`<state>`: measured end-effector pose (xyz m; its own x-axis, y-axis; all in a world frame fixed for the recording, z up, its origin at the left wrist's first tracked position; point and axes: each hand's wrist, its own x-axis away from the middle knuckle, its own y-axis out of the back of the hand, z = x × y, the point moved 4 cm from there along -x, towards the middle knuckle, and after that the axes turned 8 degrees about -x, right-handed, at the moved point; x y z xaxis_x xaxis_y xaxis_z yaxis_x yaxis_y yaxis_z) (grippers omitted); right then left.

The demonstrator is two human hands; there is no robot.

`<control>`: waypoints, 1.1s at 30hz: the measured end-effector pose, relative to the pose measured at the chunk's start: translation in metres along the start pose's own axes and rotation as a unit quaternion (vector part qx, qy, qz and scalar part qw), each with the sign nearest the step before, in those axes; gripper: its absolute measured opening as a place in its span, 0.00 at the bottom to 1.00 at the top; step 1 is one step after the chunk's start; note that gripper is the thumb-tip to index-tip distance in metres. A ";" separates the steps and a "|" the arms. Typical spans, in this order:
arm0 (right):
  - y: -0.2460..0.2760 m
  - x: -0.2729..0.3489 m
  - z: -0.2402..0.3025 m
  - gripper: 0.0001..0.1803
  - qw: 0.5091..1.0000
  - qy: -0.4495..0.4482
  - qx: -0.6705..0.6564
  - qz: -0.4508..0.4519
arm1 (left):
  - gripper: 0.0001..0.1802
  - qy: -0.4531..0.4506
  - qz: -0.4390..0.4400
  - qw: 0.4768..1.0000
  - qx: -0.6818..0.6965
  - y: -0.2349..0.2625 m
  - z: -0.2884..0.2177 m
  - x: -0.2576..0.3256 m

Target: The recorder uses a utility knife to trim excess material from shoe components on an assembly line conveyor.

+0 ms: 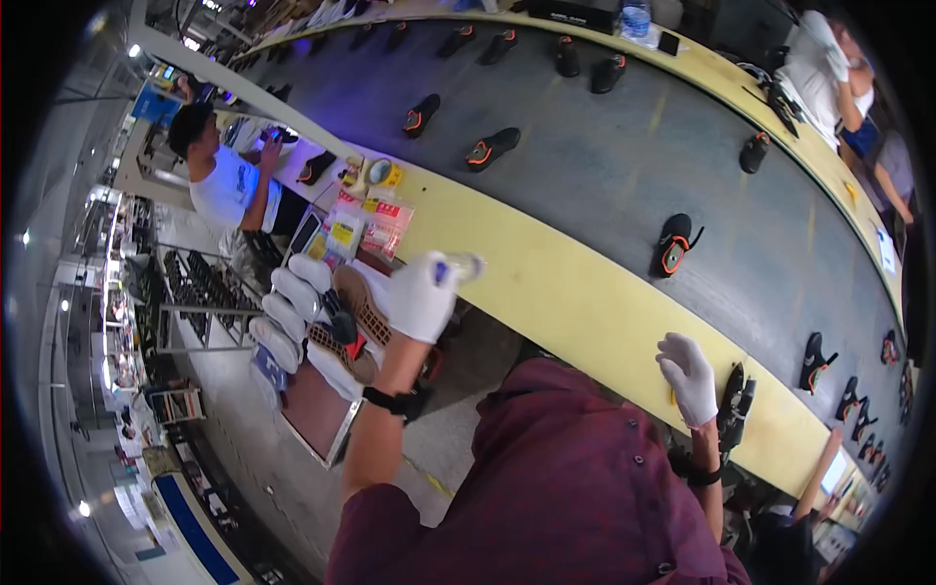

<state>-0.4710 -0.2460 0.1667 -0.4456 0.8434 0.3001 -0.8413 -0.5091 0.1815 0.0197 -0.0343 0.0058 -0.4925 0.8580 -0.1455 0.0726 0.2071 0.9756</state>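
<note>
Broadly, a grey belt runs from far left to near right, and a cream worktop follows its near side. Black shoes with orange trim dot the belt. At near right a black item lies on the worktop, just beside the gloved right hand, whose fingers are loosely curved and released. Further left, by the worktop's near edge, the gloved left hand has its fingers closed around a small pale-and-purple object, too blurred to identify.

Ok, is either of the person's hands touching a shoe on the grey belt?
No: the left hand and right hand both show by the cream ledge, short of the grey belt.
</note>
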 end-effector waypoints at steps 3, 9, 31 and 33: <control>-0.058 -0.007 0.001 0.23 0.995 -0.025 -0.018 0.091 | 0.19 0.249 -0.023 0.968 -0.003 0.180 0.062 -0.024; -0.071 -0.027 -0.004 0.21 0.987 0.002 0.057 0.153 | 0.19 0.300 0.020 0.942 -0.148 0.174 0.190 0.003; -0.068 -0.023 -0.035 0.20 0.987 -0.038 0.024 0.151 | 0.20 0.256 0.018 0.958 -0.125 0.148 0.205 -0.089; -0.070 -0.021 -0.033 0.20 0.987 -0.037 0.021 0.152 | 0.21 0.270 0.081 0.952 -0.120 0.134 0.208 -0.098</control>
<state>-0.4130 -0.2225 0.1168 -0.6513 0.6362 0.4136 -0.6575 -0.7452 0.1109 0.2584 0.0069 0.1169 -0.8702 0.4900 0.0516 0.0162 -0.0762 0.9970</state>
